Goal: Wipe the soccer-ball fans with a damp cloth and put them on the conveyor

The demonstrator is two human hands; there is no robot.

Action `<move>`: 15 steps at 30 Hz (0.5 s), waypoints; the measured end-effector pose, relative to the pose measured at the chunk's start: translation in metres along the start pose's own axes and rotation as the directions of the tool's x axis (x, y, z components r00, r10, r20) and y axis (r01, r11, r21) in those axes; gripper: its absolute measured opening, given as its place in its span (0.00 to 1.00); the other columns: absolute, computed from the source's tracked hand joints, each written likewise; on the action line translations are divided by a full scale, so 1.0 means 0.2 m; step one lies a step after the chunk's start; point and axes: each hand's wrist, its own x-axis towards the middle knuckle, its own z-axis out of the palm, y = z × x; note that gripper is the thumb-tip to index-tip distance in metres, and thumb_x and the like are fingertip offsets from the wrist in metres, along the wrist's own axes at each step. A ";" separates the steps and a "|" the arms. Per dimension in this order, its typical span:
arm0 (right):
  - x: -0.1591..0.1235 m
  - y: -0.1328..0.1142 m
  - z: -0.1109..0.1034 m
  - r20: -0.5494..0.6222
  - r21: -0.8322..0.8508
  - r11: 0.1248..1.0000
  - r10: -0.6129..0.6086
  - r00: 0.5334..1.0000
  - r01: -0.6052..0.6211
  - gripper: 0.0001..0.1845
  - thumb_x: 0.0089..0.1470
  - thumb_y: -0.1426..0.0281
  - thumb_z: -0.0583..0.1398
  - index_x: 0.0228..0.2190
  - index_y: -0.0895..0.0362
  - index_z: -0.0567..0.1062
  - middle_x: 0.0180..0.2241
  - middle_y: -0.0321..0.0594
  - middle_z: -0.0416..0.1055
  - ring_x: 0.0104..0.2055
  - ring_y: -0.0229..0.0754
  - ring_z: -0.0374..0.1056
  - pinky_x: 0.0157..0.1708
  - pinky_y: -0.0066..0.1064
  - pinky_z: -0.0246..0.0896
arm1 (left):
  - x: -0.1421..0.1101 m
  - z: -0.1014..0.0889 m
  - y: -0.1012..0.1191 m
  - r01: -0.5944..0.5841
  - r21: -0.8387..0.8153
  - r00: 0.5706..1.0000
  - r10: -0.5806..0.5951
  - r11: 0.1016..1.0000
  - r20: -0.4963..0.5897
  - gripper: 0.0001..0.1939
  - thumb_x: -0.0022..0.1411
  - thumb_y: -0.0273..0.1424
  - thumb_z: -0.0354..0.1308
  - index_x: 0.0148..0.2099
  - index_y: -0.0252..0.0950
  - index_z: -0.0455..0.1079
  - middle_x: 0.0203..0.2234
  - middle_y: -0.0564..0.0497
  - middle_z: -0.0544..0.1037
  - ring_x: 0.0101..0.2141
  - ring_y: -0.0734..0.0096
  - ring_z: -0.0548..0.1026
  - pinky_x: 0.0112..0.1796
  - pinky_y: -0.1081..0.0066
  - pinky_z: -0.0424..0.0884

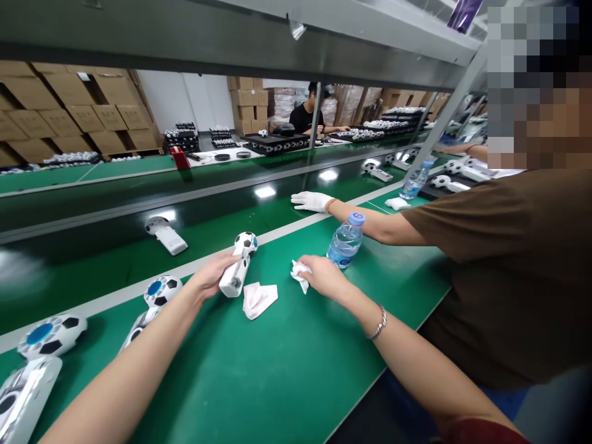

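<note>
My left hand (215, 271) is closed around the white handle of a handheld device with a football-patterned head (238, 268). The device is tilted over the green bench near its far edge strip, its round head pointing away from me. My right hand (326, 276) pinches a crumpled white wipe (301, 275) just above the bench. Between my hands lies a second, folded white wipe (259, 300). Two more such devices rest at the left, one nearer (52, 336) and one partly hidden behind my left forearm (161, 290).
A water bottle (346, 240) stands just beyond my right hand. To the right, a co-worker's gloved hand (312, 201) reaches over the conveyor belt (222, 216), which carries similar devices (169, 235). A metal post (456, 111) and an overhead beam frame the line; cartons (60, 111) are stacked behind.
</note>
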 end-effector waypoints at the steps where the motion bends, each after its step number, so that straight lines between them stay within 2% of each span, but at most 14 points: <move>1: 0.02 0.00 -0.01 -0.028 0.033 0.999 0.002 1.000 -0.001 0.11 0.52 0.69 0.54 0.39 0.56 0.69 0.36 0.40 0.69 0.38 0.39 0.65 0.33 0.25 0.51 | -0.03 0.00 -0.01 0.053 -0.165 0.996 -0.041 0.985 0.073 0.21 0.57 0.34 0.47 0.50 0.26 0.58 0.43 0.38 0.68 0.40 0.63 0.70 0.41 0.64 0.68; 3: 0.06 0.00 -0.03 -0.092 0.128 0.991 -0.013 0.996 0.025 0.11 0.52 0.68 0.54 0.39 0.55 0.69 0.36 0.37 0.70 0.37 0.38 0.64 0.33 0.24 0.51 | -0.11 0.01 -0.03 0.185 -0.496 0.975 -0.096 0.849 0.199 0.19 0.59 0.33 0.45 0.50 0.25 0.59 0.42 0.38 0.69 0.38 0.65 0.71 0.37 0.67 0.70; 5: 0.11 -0.01 -0.04 -0.148 0.227 0.971 -0.038 0.988 0.071 0.10 0.52 0.68 0.54 0.36 0.56 0.71 0.34 0.37 0.70 0.36 0.37 0.64 0.34 0.25 0.52 | -0.16 0.02 -0.07 0.278 -0.658 0.956 -0.134 0.700 0.262 0.20 0.59 0.32 0.48 0.51 0.25 0.58 0.40 0.38 0.69 0.36 0.65 0.72 0.31 0.70 0.72; 6: 0.14 -0.02 -0.03 -0.168 0.260 0.961 -0.046 0.985 0.090 0.09 0.52 0.69 0.54 0.35 0.57 0.72 0.34 0.37 0.70 0.36 0.37 0.63 0.35 0.25 0.52 | -0.18 0.03 -0.09 0.286 -0.658 0.955 -0.150 0.696 0.256 0.21 0.58 0.31 0.51 0.51 0.26 0.58 0.39 0.38 0.70 0.33 0.66 0.72 0.29 0.70 0.72; 8: 0.20 -0.06 -0.02 -0.188 0.287 0.952 -0.048 0.981 0.102 0.10 0.52 0.69 0.54 0.36 0.57 0.73 0.35 0.38 0.69 0.36 0.37 0.63 0.37 0.26 0.53 | -0.19 0.05 -0.13 0.269 -0.612 0.961 -0.167 0.744 0.220 0.23 0.55 0.29 0.54 0.52 0.27 0.57 0.37 0.39 0.71 0.28 0.68 0.72 0.26 0.71 0.72; 11: 0.25 -0.14 0.03 -0.241 0.343 0.927 -0.071 0.968 0.154 0.12 0.53 0.69 0.54 0.39 0.58 0.72 0.37 0.38 0.68 0.38 0.34 0.63 0.41 0.24 0.54 | -0.18 0.06 -0.18 0.224 -0.556 0.971 -0.133 0.800 0.200 0.24 0.53 0.29 0.57 0.52 0.29 0.57 0.37 0.40 0.71 0.26 0.69 0.72 0.26 0.70 0.72; 13: 0.27 -0.20 0.06 -0.307 0.391 0.882 -0.144 0.941 0.263 0.13 0.54 0.71 0.53 0.40 0.58 0.72 0.37 0.38 0.68 0.40 0.33 0.62 0.43 0.23 0.54 | -0.17 0.05 -0.19 0.215 -0.554 0.971 -0.114 0.804 0.212 0.24 0.53 0.30 0.57 0.52 0.29 0.58 0.38 0.39 0.71 0.27 0.69 0.72 0.28 0.70 0.72; 15: 0.27 -0.24 0.11 -0.345 0.370 0.833 -0.287 0.894 0.410 0.13 0.54 0.71 0.52 0.40 0.59 0.72 0.38 0.40 0.66 0.42 0.34 0.61 0.45 0.24 0.54 | -0.17 0.05 -0.19 0.214 -0.555 0.970 -0.110 0.804 0.216 0.24 0.54 0.30 0.56 0.52 0.28 0.58 0.40 0.38 0.70 0.28 0.69 0.72 0.29 0.70 0.72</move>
